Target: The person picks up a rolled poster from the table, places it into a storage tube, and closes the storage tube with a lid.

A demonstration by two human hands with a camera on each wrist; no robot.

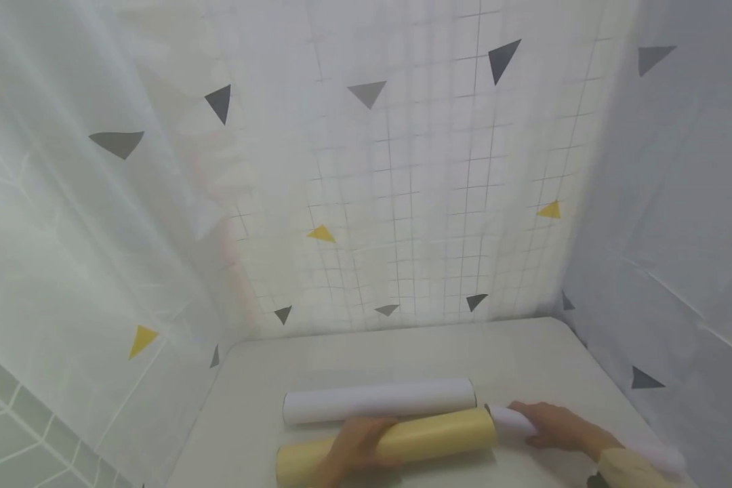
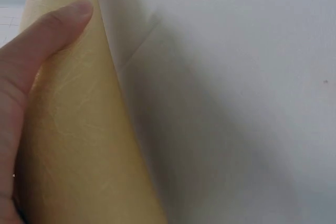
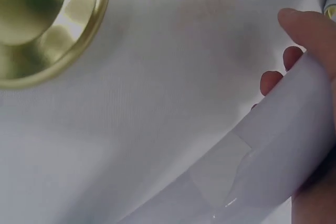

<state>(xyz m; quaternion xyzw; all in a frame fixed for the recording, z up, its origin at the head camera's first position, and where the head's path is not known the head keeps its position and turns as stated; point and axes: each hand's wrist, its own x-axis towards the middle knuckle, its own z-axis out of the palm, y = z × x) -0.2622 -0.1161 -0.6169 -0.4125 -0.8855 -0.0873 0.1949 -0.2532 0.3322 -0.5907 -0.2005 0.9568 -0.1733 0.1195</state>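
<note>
My left hand [image 1: 358,444] holds a yellow tube [image 1: 439,437] around its middle, the thumb [image 2: 58,30] lying over its creased surface in the left wrist view. A white tube [image 1: 378,400] lies just behind the yellow one, untouched by either hand. To the right, my right hand [image 1: 558,427] grips a second, thinner white tube [image 1: 512,421], whose left end comes close to the yellow tube's right end. Seen from the right wrist, the fingers curl round this glossy white tube [image 3: 278,129], which has a paler patch on it. A shiny gold round piece [image 3: 86,19] shows at upper left there.
All the tubes are on a pale tabletop [image 1: 415,352]. Translucent sheeting [image 1: 402,169] with grid lines and grey and yellow triangles stands behind the table and along both sides. Grey tiles [image 1: 6,434] show at lower left.
</note>
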